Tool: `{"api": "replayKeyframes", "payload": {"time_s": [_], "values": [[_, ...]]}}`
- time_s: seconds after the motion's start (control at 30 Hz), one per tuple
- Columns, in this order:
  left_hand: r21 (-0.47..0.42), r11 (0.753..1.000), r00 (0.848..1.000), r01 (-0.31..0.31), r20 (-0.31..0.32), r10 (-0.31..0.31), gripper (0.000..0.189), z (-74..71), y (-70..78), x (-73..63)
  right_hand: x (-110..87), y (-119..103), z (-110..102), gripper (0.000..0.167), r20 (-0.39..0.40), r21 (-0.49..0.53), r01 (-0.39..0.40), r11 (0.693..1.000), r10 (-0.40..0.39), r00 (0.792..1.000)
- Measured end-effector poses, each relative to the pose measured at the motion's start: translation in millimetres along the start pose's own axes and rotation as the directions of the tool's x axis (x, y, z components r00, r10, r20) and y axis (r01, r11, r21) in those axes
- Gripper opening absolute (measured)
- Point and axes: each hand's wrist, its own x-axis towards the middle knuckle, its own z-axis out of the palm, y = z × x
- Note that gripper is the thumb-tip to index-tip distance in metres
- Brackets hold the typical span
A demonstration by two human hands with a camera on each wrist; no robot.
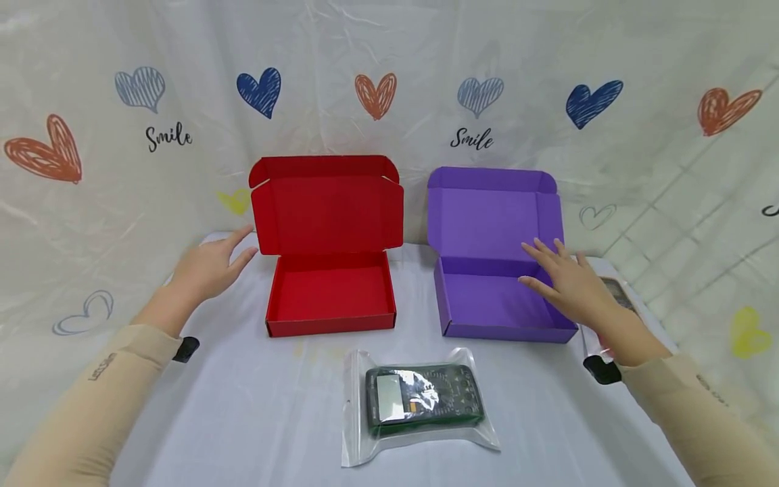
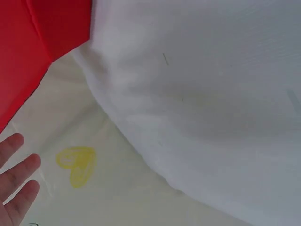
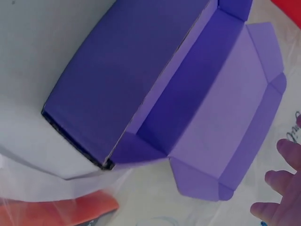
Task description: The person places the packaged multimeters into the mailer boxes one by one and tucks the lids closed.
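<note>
My left hand (image 1: pixel 209 267) hovers at the left side of a red cardboard box (image 1: pixel 331 325), fingers spread and holding nothing. That box has its lid raised and its tray bare inside. Over the right part of a purple cardboard box (image 1: pixel 481 331), also with a raised lid, my right hand (image 1: pixel 572 287) is held with fingers spread and nothing in it. Nearer to me, a dark multimeter (image 1: pixel 450 396) with a grey screen lies inside a clear plastic bag (image 1: pixel 356 439) on the table. In the left wrist view the fingertips (image 2: pixel 30 162) are close to the red lid's edge.
A white cloth covers the table (image 1: pixel 243 406). Behind the boxes hangs a pale curtain (image 1: pixel 420 40) printed with hearts. Partly hidden by my right forearm, a packaged item (image 1: pixel 617 291) lies beside the purple box; something orange (image 3: pixel 61 209) under clear plastic shows in the right wrist view.
</note>
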Motion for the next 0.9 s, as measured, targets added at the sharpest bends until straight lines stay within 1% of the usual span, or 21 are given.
{"api": "replayKeyframes", "payload": {"time_s": [0.2, 0.4, 0.57, 0.7, 0.9], "values": [[0.000, 1.000, 0.998, -0.023, 0.052, 0.023, 0.065, 3.7, 5.0, -3.6, -2.2, -15.7, 1.4, 0.070, -0.010, -0.021, 0.062, 0.998, -0.062, 0.998], [-0.009, 1.000, 0.996, -0.028, 0.090, 0.028, 0.066, 7.7, 9.0, -9.1, -4.4, -31.9, 3.2, 0.067, 0.015, -0.003, 0.097, 0.995, -0.097, 0.995], [-0.015, 0.999, 0.994, -0.036, 0.107, 0.038, 0.066, 12.2, 12.1, -13.8, -7.7, -45.8, 6.8, 0.064, 0.018, 0.003, 0.135, 0.991, -0.135, 0.991], [-0.013, 0.998, 0.991, -0.058, 0.117, 0.059, 0.064, 15.0, 11.2, -17.0, -9.8, -57.7, 9.7, 0.063, 0.027, 0.013, 0.167, 0.986, -0.167, 0.986], [-0.012, 0.996, 0.991, -0.084, 0.100, 0.085, 0.060, 19.1, 8.4, -19.1, -13.5, -72.0, 14.5, 0.062, 0.064, 0.039, 0.191, 0.981, -0.193, 0.979]]}}
